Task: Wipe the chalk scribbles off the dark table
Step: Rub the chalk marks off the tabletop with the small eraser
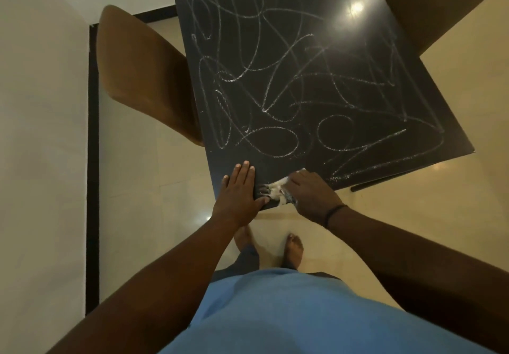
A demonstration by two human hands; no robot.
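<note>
The dark table (429,122) fills the upper middle of the head view, and white chalk scribbles (278,78) loop across nearly all of its top. My left hand (239,191) lies flat on the near corner with its fingers straight. Just to its right, my right hand (311,194) presses a frayed white cloth (275,188) onto the table's near edge, fingers curled over it. Most of the cloth is hidden under that hand.
A brown chair (137,78) stands against the table's left side and another brown chair (429,3) at its far right corner. A white wall (41,133) with a black skirting strip runs down the left. My bare feet stand on the pale tiled floor (454,216).
</note>
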